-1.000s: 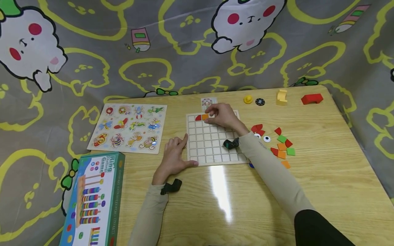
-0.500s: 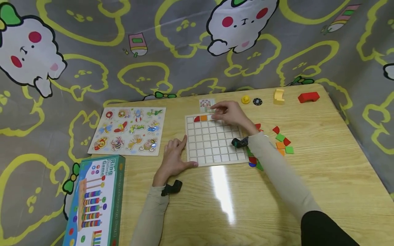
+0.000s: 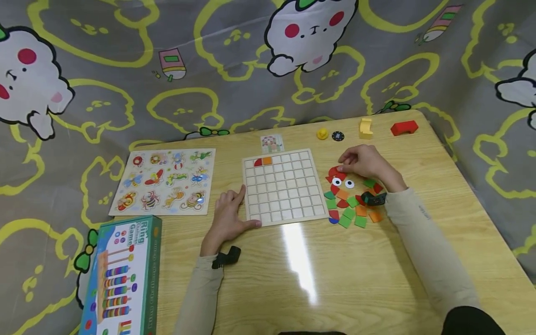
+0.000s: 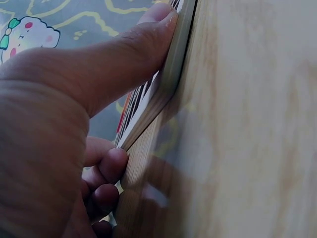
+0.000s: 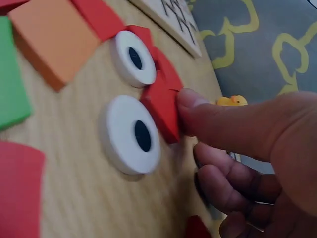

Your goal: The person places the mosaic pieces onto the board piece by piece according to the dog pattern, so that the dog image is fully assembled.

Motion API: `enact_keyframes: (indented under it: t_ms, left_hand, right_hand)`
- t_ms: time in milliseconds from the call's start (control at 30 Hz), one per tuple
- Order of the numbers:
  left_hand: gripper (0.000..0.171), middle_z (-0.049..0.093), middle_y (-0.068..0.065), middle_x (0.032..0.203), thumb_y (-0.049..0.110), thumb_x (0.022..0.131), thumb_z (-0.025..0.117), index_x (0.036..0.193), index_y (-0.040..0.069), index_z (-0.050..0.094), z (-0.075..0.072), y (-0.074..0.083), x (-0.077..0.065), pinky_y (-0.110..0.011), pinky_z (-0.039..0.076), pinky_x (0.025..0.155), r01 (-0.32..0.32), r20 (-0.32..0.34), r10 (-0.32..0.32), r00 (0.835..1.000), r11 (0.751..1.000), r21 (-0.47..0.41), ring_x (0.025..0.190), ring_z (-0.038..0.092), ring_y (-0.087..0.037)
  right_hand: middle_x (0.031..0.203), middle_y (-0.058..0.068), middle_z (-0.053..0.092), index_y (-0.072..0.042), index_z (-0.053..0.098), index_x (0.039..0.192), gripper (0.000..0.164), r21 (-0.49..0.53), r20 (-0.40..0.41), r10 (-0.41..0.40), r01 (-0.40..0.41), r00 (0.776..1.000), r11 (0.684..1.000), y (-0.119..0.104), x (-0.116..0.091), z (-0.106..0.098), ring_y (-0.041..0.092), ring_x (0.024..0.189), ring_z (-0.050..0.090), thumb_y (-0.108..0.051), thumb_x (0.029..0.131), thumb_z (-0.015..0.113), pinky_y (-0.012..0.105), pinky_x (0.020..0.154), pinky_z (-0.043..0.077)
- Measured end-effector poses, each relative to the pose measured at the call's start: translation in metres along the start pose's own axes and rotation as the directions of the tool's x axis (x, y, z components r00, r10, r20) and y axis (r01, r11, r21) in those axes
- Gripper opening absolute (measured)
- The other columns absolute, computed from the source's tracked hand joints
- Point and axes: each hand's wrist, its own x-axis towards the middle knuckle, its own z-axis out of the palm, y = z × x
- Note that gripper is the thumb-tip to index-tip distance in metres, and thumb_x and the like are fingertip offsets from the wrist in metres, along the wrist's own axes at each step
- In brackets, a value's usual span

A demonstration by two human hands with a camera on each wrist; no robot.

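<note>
The white grid board lies flat on the table. Near its top left are a red quarter-round tile and an orange square tile. My left hand steadies the board's near left corner, thumb along the front edge and index finger at the left side. To the right of the board, my right hand pinches a red quarter-round tile at the top of the loose pile; its thumb shows on the tile in the right wrist view. Two white eye discs lie beside that tile.
Several green, orange and red tiles spread right of the board. A small picture card sits behind it. Along the back are a yellow duck, black disc, yellow block and red block. An insect puzzle and game box stand left.
My right hand has moved from the board's top row rightward to the loose tiles, reaching a red one. The left hand keeps its place at the board's corner. The head view has shifted slightly.
</note>
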Motion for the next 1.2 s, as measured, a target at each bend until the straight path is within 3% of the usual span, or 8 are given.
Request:
enact_keyframes:
  t_ms: [233, 400, 500, 600, 767, 867, 1000, 1200]
  left_hand:
    - [0.119, 0.041, -0.003, 0.103, 0.061, 0.065, 0.085, 0.157, 0.013, 0.026, 0.000, -0.003, -0.001, -0.037, 0.024, 0.089, -0.001, -0.004, 0.001, 1.000, 1.000, -0.001, 0.094, 0.032, -0.020]
    - [0.119, 0.041, -0.002, 0.101, 0.061, 0.064, 0.085, 0.156, 0.013, 0.028, 0.001, -0.002, -0.001, -0.036, 0.024, 0.087, -0.012, -0.019, 0.012, 1.000, 1.000, -0.008, 0.093, 0.032, -0.020]
    - [0.119, 0.041, -0.001, 0.099, 0.063, 0.064, 0.084, 0.156, 0.013, 0.028, 0.001, -0.003, -0.001, -0.036, 0.023, 0.086, -0.015, -0.021, 0.015, 1.000, 1.000, -0.004, 0.092, 0.032, -0.019]
    - [0.119, 0.040, -0.001, 0.099, 0.062, 0.064, 0.084, 0.156, 0.013, 0.028, 0.001, -0.003, 0.000, -0.036, 0.023, 0.086, -0.013, -0.021, 0.013, 1.000, 1.000, -0.002, 0.092, 0.032, -0.019]
    - [0.119, 0.041, -0.001, 0.101, 0.060, 0.064, 0.085, 0.157, 0.014, 0.027, 0.000, -0.006, 0.000, -0.037, 0.024, 0.088, -0.007, -0.018, 0.007, 1.000, 1.000, -0.003, 0.094, 0.032, -0.019]
    - [0.119, 0.042, -0.001, 0.103, 0.061, 0.065, 0.084, 0.157, 0.013, 0.027, 0.001, -0.007, 0.001, -0.037, 0.024, 0.090, -0.012, -0.008, 0.012, 1.000, 1.000, 0.002, 0.095, 0.033, -0.019]
    - [0.118, 0.041, -0.001, 0.103, 0.063, 0.066, 0.083, 0.157, 0.013, 0.026, 0.003, -0.007, 0.002, -0.037, 0.024, 0.089, -0.022, 0.007, 0.022, 1.000, 1.000, 0.006, 0.094, 0.032, -0.020]
    - [0.119, 0.040, 0.000, 0.100, 0.064, 0.066, 0.082, 0.157, 0.013, 0.026, 0.001, -0.009, 0.002, -0.035, 0.024, 0.085, -0.017, 0.000, 0.017, 1.000, 1.000, 0.024, 0.092, 0.032, -0.019]
  right_hand:
    - [0.094, 0.011, 0.070, -0.006, 0.071, 0.108, 0.025, 0.076, -0.065, 0.066, -0.061, 0.996, 0.995, 0.006, 0.004, 0.006, 0.024, 0.083, 0.063, -0.021, 0.088, 0.075, 0.034, 0.075, 0.044]
    - [0.104, 0.012, 0.070, -0.008, 0.069, 0.116, 0.028, 0.137, -0.092, 0.089, -0.076, 0.992, 0.988, 0.013, 0.006, 0.006, 0.024, 0.090, 0.063, -0.024, 0.092, 0.071, 0.027, 0.076, 0.047]
    - [0.102, 0.012, 0.070, -0.007, 0.070, 0.114, 0.034, 0.101, -0.101, 0.068, -0.058, 0.993, 0.993, 0.013, 0.005, 0.008, 0.023, 0.089, 0.064, -0.029, 0.089, 0.074, 0.026, 0.074, 0.047]
    - [0.099, 0.014, 0.069, -0.003, 0.069, 0.111, 0.032, 0.019, -0.110, 0.020, -0.019, 0.994, 1.000, 0.009, 0.006, 0.010, 0.025, 0.086, 0.065, -0.025, 0.088, 0.075, 0.031, 0.075, 0.049]
    - [0.107, 0.024, 0.058, 0.005, 0.060, 0.116, 0.024, -0.100, -0.065, -0.047, 0.040, 0.997, 0.994, -0.004, 0.014, 0.016, 0.036, 0.097, 0.056, -0.009, 0.096, 0.061, 0.050, 0.086, 0.044]
    - [0.114, 0.026, 0.050, 0.006, 0.054, 0.120, 0.024, -0.138, -0.048, -0.048, 0.041, 0.998, 0.990, -0.009, 0.018, 0.021, 0.039, 0.105, 0.050, -0.006, 0.099, 0.053, 0.055, 0.093, 0.039]
    - [0.117, 0.027, 0.049, 0.008, 0.050, 0.123, 0.025, -0.112, -0.055, -0.075, 0.069, 0.996, 0.991, -0.015, 0.024, 0.026, 0.039, 0.108, 0.048, -0.005, 0.101, 0.050, 0.054, 0.096, 0.038]
    - [0.118, 0.024, 0.057, 0.006, 0.051, 0.126, 0.028, -0.011, -0.041, -0.190, 0.189, 0.981, 0.982, -0.040, 0.044, 0.035, 0.037, 0.108, 0.056, -0.007, 0.101, 0.051, 0.051, 0.093, 0.043]
